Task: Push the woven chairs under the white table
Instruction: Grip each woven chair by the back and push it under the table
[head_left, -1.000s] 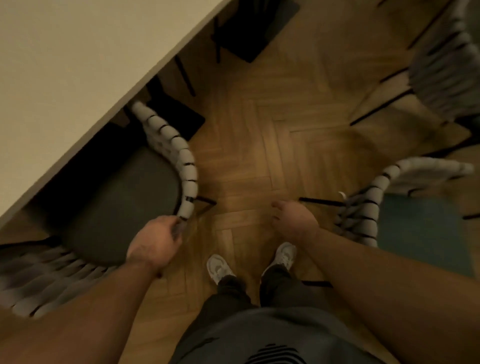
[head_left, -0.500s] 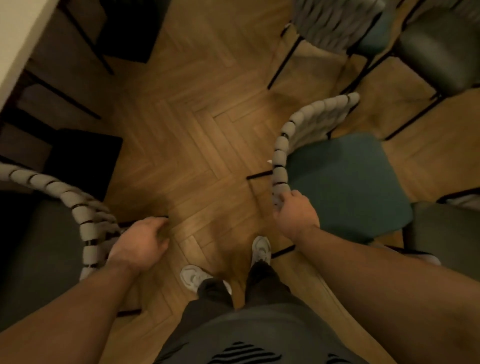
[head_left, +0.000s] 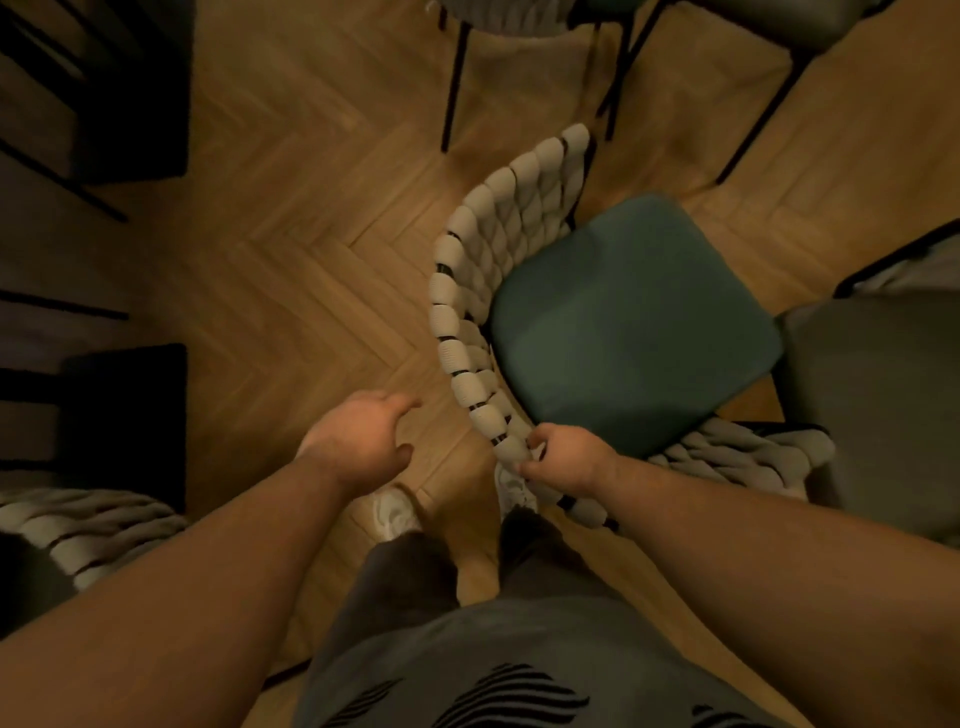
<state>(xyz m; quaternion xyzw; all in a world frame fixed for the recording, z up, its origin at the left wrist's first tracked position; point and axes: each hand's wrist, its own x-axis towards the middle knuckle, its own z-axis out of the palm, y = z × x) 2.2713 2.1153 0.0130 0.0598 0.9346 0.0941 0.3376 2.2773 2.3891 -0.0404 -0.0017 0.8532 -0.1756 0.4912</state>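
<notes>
I am gripping the woven backrest (head_left: 457, 291) of a chair (head_left: 587, 312) with my right hand (head_left: 566, 460), my fingers and thumb curling round the near end of its cream rope rim. My left hand (head_left: 358, 441) is hanging free above the floor (head_left: 291, 270), fingers loose and slightly spread, holding nothing and touching nothing.

The chair is standing on the herringbone wood just ahead of me and to my right. Its green seat (head_left: 644, 338) is lying on the far side of the backrest, which is curving from my right hand up towards the middle of the view. A grey chair (head_left: 872, 405) is sitting just beside it on the right. Another woven back (head_left: 737, 457) is showing just past my right wrist, between the green seat and the grey chair. A third woven back (head_left: 88, 519) is peeking out beside my left forearm at the lower left.

Thin black chair legs (head_left: 452, 78) are standing at the top. My pale shoes (head_left: 395, 512) are pointing forward below my hands. Whether the right one is touching the gripped rim, I cannot tell.
</notes>
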